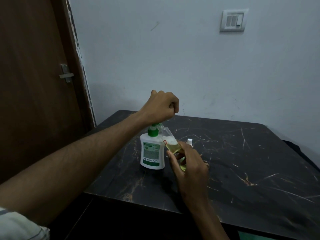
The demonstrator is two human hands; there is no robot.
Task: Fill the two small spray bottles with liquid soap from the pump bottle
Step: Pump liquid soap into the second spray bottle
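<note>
A white pump bottle point(152, 151) with a green collar and label stands on the dark marble table point(242, 161). My left hand point(160, 106) sits curled over its pump head, which is mostly hidden under the fist. My right hand point(188, 163) grips a small clear spray bottle point(170, 141), tilted with its open neck under the pump's spout; yellowish liquid fills its lower part. Just behind my right hand, a second small bottle's white cap point(189, 141) pokes up; its body is hidden.
The table stands against a pale wall, with a brown door point(34, 84) to the left. Its near edge runs across the bottom of the view. A switch plate point(232, 20) hangs on the wall.
</note>
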